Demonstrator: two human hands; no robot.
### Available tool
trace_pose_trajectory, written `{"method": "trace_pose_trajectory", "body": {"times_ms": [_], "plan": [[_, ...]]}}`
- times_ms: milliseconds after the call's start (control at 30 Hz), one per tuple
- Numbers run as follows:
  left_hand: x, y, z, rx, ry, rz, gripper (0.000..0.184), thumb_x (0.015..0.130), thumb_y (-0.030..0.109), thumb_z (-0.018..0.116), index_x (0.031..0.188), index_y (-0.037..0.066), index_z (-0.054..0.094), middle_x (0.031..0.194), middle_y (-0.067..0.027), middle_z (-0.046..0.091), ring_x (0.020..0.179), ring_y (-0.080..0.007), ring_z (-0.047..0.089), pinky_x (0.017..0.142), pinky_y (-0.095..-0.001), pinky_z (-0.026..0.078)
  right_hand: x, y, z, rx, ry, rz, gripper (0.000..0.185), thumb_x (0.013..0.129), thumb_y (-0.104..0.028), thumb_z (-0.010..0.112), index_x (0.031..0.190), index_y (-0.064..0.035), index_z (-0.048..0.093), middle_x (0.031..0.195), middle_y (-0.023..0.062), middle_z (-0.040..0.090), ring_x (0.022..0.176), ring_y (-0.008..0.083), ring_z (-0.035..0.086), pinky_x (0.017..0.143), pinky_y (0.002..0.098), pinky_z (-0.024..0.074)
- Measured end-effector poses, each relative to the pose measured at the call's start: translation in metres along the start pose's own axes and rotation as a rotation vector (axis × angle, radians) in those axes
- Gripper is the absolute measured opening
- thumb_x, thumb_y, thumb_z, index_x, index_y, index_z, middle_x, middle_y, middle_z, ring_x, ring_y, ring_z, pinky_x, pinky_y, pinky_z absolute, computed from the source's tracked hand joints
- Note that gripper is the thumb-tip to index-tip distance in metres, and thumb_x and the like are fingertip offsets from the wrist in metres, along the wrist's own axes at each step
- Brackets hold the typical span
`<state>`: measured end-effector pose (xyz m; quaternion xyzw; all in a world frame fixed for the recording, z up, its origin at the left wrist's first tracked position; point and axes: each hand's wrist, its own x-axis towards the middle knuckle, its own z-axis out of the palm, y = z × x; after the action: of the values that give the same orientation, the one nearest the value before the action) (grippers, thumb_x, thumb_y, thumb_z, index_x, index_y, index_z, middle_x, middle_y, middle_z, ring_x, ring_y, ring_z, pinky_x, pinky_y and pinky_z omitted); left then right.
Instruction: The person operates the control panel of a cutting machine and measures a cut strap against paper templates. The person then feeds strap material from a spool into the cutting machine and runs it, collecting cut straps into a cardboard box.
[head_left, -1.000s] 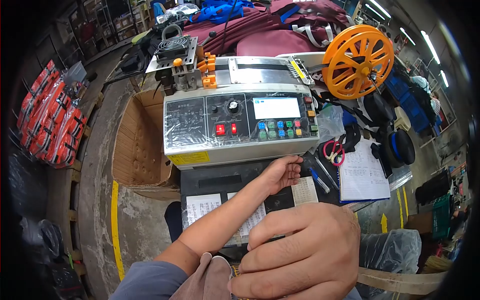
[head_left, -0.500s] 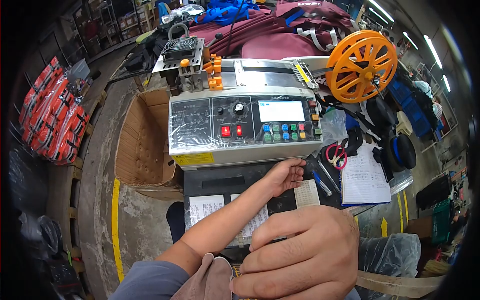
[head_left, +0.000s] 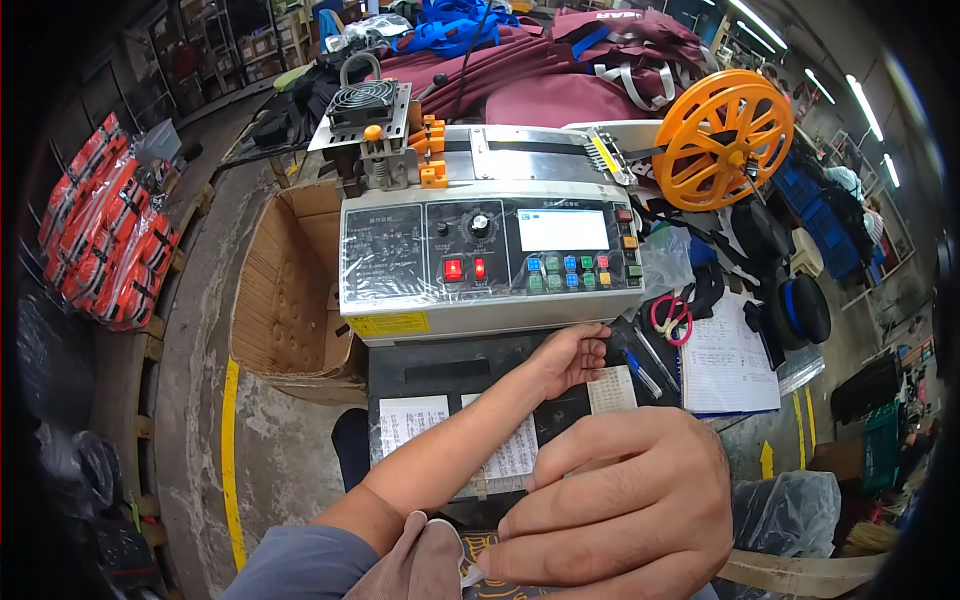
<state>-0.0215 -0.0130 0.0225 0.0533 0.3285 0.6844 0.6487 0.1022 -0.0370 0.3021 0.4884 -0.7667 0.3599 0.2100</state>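
Observation:
My left hand [head_left: 570,358] rests at the lower front edge of a white machine [head_left: 490,318], near its right corner. Its fingers are loosely curled together, and nothing shows in them. Large in the foreground, my right hand [head_left: 625,500] has its fingers curled inward. A small whitish bit shows by its lower fingertips, too hidden to name. The machine has a control panel [head_left: 385,245], a lit screen [head_left: 562,230] and an orange reel [head_left: 725,140]. Printed paper slips [head_left: 412,422] lie below it, partly behind my left forearm.
Pink scissors [head_left: 671,320], pens [head_left: 640,372] and a written notebook [head_left: 735,360] lie on the right. A cardboard box [head_left: 290,290] stands left of the machine. Maroon fabric [head_left: 560,95] is heaped behind; wrapped orange items [head_left: 110,240] are stacked far left.
The view has shifted, so the machine sits slightly lower and farther right. My right hand has moved a little right, its fingers still curled. My left hand keeps its place at the machine edge.

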Motion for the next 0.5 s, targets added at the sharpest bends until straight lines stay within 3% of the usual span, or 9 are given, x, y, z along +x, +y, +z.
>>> {"method": "trace_pose_trajectory", "body": {"times_ms": [433,500], "plan": [[0.0004,-0.0002,-0.0006,0.007,0.006,-0.01,0.022,0.108,0.033,0.059,0.114,0.013,0.068,0.083,0.0034,0.069,0.078,-0.0123,0.067,0.076,-0.0341,0.057,0.0027,0.0038,0.0054,0.04,0.007,-0.006,0.014,0.098,-0.008,0.059,0.088,-0.0002,0.066,0.102,0.0179,0.078,0.085,0.0284,0.076,0.074,0.036,0.0571],[0.0009,-0.0005,-0.0014,0.008,0.007,-0.009,0.021,0.108,0.032,0.059,0.114,0.013,0.068,0.083,0.0034,0.069,0.077,-0.0121,0.067,0.076,-0.0342,0.057,0.0019,0.0086,0.0016,0.044,-0.066,-0.055,0.017,0.095,-0.016,0.067,0.091,0.0006,0.069,0.101,0.0182,0.078,0.086,0.0283,0.076,0.076,0.0375,0.0572]]}}
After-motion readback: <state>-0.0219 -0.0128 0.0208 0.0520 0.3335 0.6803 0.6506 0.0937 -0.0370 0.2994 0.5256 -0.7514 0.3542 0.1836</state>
